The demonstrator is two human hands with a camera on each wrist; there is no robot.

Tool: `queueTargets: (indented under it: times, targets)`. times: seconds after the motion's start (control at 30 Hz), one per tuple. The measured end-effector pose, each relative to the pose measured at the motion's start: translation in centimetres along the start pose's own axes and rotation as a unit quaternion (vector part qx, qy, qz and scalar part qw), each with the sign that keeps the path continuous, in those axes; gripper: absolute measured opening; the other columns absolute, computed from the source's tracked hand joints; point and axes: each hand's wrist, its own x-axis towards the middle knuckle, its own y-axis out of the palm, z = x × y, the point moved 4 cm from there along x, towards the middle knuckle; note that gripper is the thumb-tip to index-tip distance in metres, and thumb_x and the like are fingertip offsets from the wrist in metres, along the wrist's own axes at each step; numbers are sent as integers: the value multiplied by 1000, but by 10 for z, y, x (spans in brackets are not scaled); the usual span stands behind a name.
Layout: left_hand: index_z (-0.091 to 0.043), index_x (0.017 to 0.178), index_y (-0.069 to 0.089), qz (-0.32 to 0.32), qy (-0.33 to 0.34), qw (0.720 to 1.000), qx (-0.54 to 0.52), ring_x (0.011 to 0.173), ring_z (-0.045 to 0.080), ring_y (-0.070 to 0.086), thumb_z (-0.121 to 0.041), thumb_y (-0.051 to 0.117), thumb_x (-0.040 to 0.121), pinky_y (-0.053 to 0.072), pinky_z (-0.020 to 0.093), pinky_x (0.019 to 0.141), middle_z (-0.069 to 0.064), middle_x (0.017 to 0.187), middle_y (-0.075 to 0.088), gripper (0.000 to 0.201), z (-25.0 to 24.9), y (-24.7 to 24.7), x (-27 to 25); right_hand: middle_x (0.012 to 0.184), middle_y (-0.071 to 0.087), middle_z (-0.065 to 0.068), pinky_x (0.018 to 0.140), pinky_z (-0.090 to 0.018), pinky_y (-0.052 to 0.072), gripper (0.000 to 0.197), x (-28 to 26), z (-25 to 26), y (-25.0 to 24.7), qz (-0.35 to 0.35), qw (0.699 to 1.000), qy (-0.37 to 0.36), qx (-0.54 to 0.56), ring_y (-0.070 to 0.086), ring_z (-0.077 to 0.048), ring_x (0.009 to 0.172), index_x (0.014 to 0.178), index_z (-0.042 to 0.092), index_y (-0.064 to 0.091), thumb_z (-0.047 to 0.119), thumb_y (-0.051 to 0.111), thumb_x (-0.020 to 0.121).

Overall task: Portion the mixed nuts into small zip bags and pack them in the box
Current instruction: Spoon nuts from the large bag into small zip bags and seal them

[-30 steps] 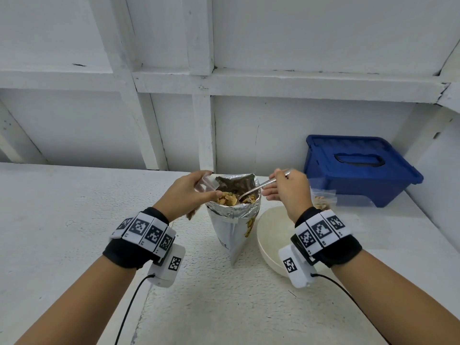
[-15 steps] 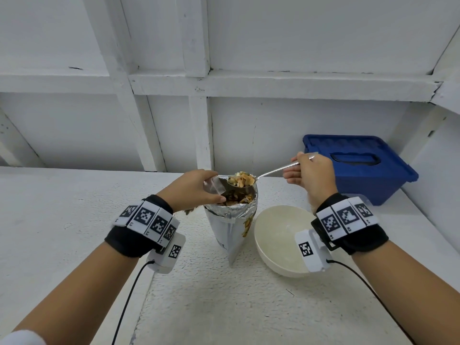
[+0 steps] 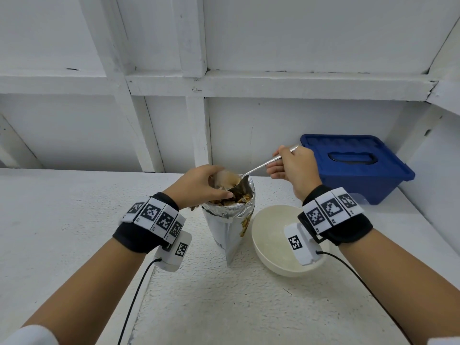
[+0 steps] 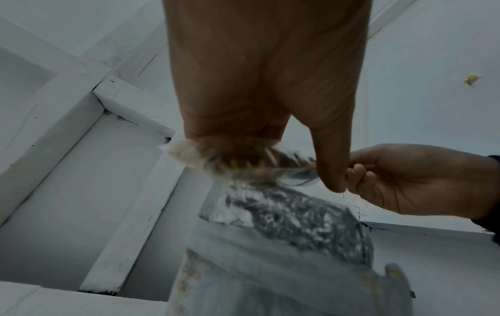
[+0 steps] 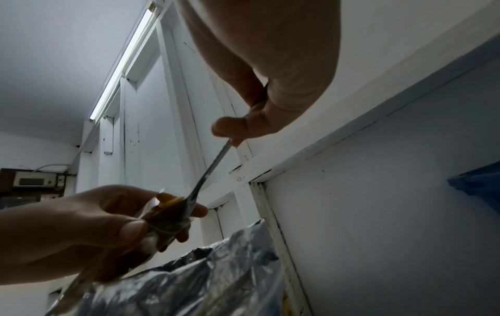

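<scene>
A silver foil bag [image 3: 229,227] of mixed nuts [image 3: 240,199] stands open on the table. Just over its mouth my left hand [image 3: 211,185] pinches a small clear zip bag [image 3: 222,176] open; the left wrist view shows nuts inside the zip bag [image 4: 235,162]. Up and to the right, my right hand [image 3: 281,165] grips the handle of a metal spoon [image 3: 261,166]. The spoon [image 5: 213,169] slants down and its bowl is tipped into the mouth of the zip bag [image 5: 162,224]. The blue lidded box [image 3: 356,170] stands shut at the back right.
A white bowl [image 3: 271,235] sits right of the foil bag, under my right wrist. A white framed wall closes the table's far edge, and another wall runs along the right side. Something clear lies in front of the blue box.
The spoon rose out of the foil bag loaded with nuts, and its bowl now tips into the small zip bag. My right hand moved up and to the right. The left hand kept holding the zip bag.
</scene>
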Motion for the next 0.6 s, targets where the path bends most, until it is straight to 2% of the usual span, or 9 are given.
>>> queueTargets:
  times: [0.07,0.17,0.3,0.37,0.43,0.47,0.53,0.6]
  targets:
    - [-13,134,46,-5,-3,1000,-11,101,12,53,-34,72,78,39,18,81,-2,113,56,65,1,2,-1,57,60,-8,39,-16,46,26,0,2,6,13,1000,-9,-12,56,-7,38,74,8,56,13,44,96]
    - [-13,135,44,-17,-7,1000,-22,97,14,56,-35,72,78,44,17,75,2,117,58,67,2,3,-1,60,60,-10,40,-16,46,27,-1,7,17,44,998,-34,-28,56,-8,39,75,11,55,18,44,97]
    - [-16,140,36,-46,-15,998,-44,113,15,52,-36,73,77,39,18,85,5,130,54,76,5,5,-1,59,59,-7,44,-17,49,26,-9,18,26,55,991,-104,-67,57,-7,42,75,14,54,20,43,98]
    - [-17,141,32,-68,-29,994,-76,115,17,53,-37,74,75,41,18,87,7,132,52,80,9,6,-2,59,59,-4,46,-17,50,24,-15,26,27,54,982,-155,-90,58,-6,44,76,17,53,21,43,98]
    - [-15,136,39,-91,-33,991,-92,103,13,57,-37,74,75,43,11,78,2,121,57,73,12,6,-4,60,59,-2,47,-15,49,23,-20,34,28,52,972,-204,-107,59,-5,46,76,18,52,20,43,98]
    - [-13,131,44,-99,-33,990,-93,91,7,57,-35,73,76,42,5,70,-4,109,60,66,12,7,-5,61,59,-2,47,-14,48,22,-22,39,29,53,966,-227,-115,59,-5,46,77,17,52,20,44,97]
    - [-10,123,52,-116,-23,987,-108,75,2,54,-34,72,78,40,5,57,-11,88,59,55,14,7,-6,63,59,-2,47,-12,47,20,-26,46,30,59,956,-261,-118,60,-6,48,81,12,54,18,44,97]
    - [-12,124,52,-127,-22,984,-125,82,9,56,-39,70,77,39,9,61,-4,96,62,57,18,8,-6,63,59,-1,47,-11,46,19,-28,51,30,65,949,-285,-118,60,-9,50,84,7,54,17,44,97]
